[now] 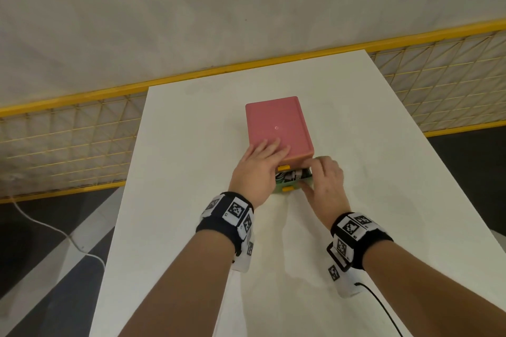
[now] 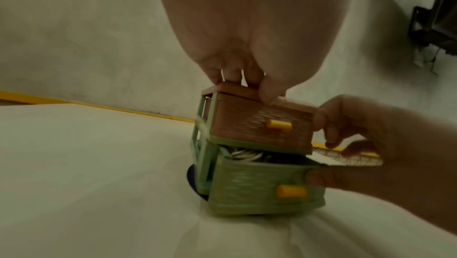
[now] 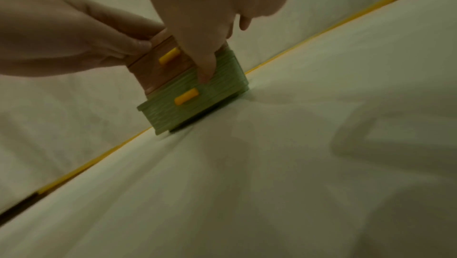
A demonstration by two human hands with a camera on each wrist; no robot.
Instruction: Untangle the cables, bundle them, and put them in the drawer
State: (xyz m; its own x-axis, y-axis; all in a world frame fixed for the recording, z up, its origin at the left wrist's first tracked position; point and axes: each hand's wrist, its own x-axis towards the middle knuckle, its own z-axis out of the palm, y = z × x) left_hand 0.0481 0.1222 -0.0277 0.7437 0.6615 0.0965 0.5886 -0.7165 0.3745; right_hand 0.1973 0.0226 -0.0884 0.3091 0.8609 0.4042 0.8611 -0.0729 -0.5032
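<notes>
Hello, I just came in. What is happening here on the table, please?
A person is putting cables away in a small drawer box on a white table. The left hand rests flat on the pink top. The right hand holds the green lower drawer, which stands partly open with white cables coiled inside. The pink upper drawer is closed.

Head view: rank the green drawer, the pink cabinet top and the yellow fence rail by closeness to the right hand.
1. green drawer: part open at the cabinet's front, held by the right hand.
2. pink cabinet top: just beyond, under the left hand.
3. yellow fence rail: farthest, past the table's far edge.
</notes>
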